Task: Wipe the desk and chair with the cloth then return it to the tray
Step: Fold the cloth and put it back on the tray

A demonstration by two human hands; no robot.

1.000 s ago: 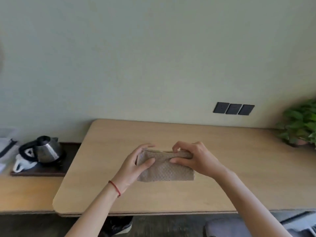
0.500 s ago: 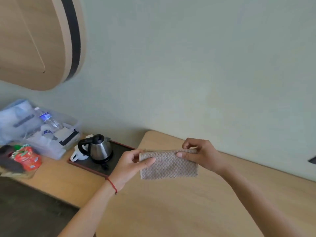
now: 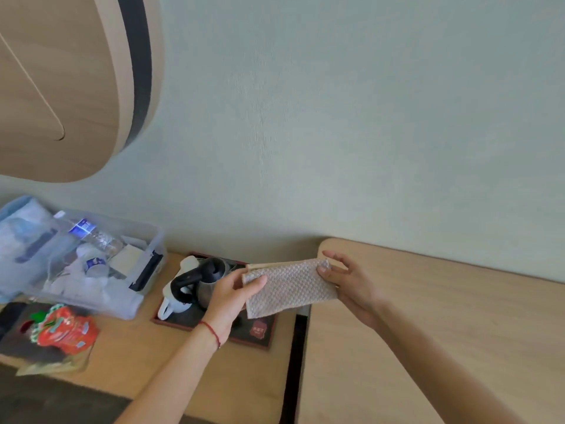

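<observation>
A folded beige waffle-textured cloth (image 3: 290, 286) hangs in the air between my two hands, over the right end of the dark tray (image 3: 260, 335). My left hand (image 3: 229, 296) pinches its left edge, thumb on top. My right hand (image 3: 348, 283) holds the upper right corner with its fingertips. The light wooden desk (image 3: 443, 325) fills the right side, below and to the right of the cloth. The tray sits on the lower counter, left of the desk. The chair is out of view.
A steel kettle with black handle (image 3: 204, 280) and a white cup (image 3: 169, 304) stand on the tray. A clear plastic box (image 3: 76, 264) holds bottles and packets at the left. A red snack bag (image 3: 64, 328) lies in front of it. A wooden panel (image 3: 61, 87) hangs at upper left.
Both hands have lifted the cloth off the desk and carried it left, over the tray. My view has swung left, bringing in the box and snack bag.
</observation>
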